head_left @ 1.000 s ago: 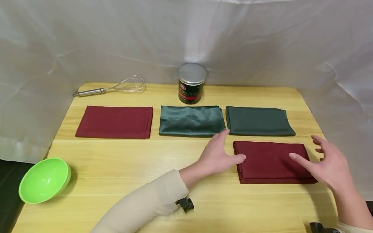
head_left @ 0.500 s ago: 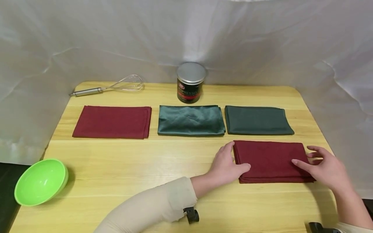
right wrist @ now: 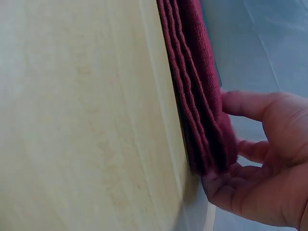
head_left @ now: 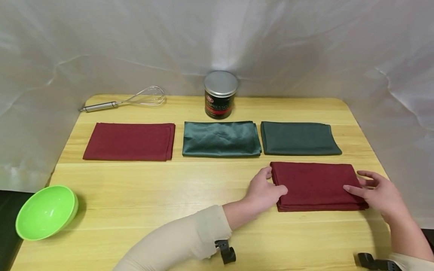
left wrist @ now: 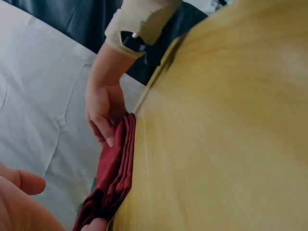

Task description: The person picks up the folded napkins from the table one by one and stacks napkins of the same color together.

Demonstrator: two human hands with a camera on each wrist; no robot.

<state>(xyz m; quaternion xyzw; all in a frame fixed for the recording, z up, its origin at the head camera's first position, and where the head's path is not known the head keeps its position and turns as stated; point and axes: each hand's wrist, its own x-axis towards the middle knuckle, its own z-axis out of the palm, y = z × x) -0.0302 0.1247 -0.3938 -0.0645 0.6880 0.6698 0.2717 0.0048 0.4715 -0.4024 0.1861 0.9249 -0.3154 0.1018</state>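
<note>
A folded dark red cloth (head_left: pixel 315 184) lies at the front right of the table, its stacked layers showing at the near edge. At its left end is my left hand (head_left: pixel 264 192), fingertips along the edge. The left wrist view shows that thumb (left wrist: pixel 31 183) raised apart from the fabric, with one fingertip low beside the folds. My right hand (head_left: pixel 383 194) grips the right end. In the right wrist view its thumb (right wrist: pixel 245 103) presses the top of the cloth (right wrist: pixel 207 62), and the other fingers curl at the lower edge.
Behind lie a green cloth (head_left: pixel 300 138), a shiny green cloth (head_left: pixel 220 139) and another red cloth (head_left: pixel 130 142), all folded. An espresso can (head_left: pixel 221 96) and a whisk (head_left: pixel 125 101) are at the back. A green bowl (head_left: pixel 47 212) stands at the left edge.
Both hands have come down to the ends of the front red cloth. The left hand moved right and nearer, and the right fingers closed in on the right end.
</note>
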